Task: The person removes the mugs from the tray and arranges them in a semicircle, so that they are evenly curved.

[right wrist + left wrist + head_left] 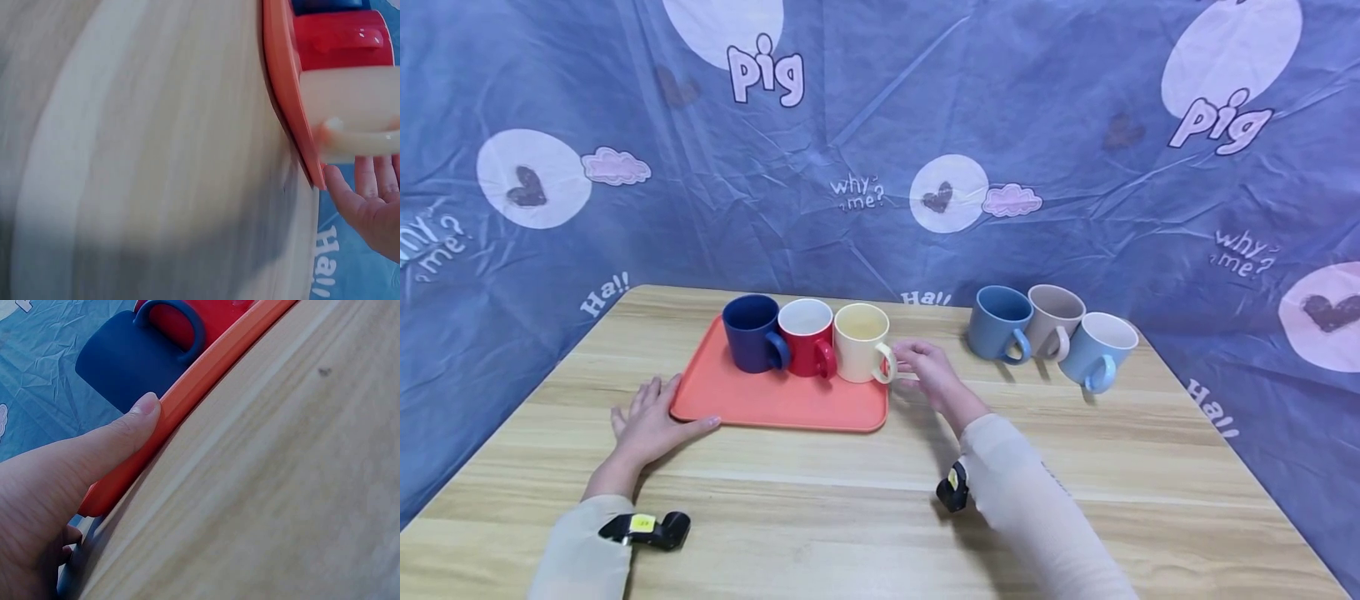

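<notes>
Cream ceramic-looking mug (856, 357) beside parted fingers, right hand (931, 372): likely rigid, fragile; best by handle (365, 142). Coral rectangular tray (775, 410) at spread fingers, left hand (651, 423).

Bright head view, dimmer wrist views (soft shadow (169, 269) in the right).

Three mugs (799, 350) on tray (775, 408); other mugs (1047, 321) right
</notes>
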Demonstrator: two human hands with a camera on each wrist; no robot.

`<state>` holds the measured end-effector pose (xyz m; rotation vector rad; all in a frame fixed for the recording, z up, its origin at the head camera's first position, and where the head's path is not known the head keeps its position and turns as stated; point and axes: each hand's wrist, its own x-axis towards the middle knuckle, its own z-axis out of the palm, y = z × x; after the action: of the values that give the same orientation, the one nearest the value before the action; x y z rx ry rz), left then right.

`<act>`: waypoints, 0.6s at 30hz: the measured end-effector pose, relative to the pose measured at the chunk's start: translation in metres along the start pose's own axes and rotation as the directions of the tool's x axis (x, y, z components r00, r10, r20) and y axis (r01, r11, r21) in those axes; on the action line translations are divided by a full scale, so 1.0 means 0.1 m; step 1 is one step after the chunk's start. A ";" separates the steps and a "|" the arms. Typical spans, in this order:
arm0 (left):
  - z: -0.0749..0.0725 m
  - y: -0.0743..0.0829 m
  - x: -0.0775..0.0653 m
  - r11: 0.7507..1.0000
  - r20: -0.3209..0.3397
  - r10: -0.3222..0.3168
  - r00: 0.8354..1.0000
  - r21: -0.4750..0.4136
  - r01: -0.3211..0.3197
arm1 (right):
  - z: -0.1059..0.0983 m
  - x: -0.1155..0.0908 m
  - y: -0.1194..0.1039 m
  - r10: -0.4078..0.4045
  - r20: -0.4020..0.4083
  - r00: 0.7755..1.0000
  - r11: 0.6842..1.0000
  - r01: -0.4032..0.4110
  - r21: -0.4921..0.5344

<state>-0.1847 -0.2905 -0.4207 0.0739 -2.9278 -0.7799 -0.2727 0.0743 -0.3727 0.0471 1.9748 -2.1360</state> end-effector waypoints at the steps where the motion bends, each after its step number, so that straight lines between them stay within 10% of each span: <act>1: 0.00 0.00 0.00 1.000 -0.001 0.001 1.000 -0.002 -0.001 | 0.02 0.00 0.01 -0.004 0.001 1.000 1.000 0.004 0.007; 18: 0.01 -0.02 0.01 1.000 0.000 0.000 1.000 0.001 0.000 | 0.23 0.05 0.03 0.020 -0.021 1.000 0.998 -0.022 -0.061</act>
<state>-0.1857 -0.2918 -0.4219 0.0734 -2.9284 -0.7791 -0.2738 0.0505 -0.3744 0.0792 2.0411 -2.0686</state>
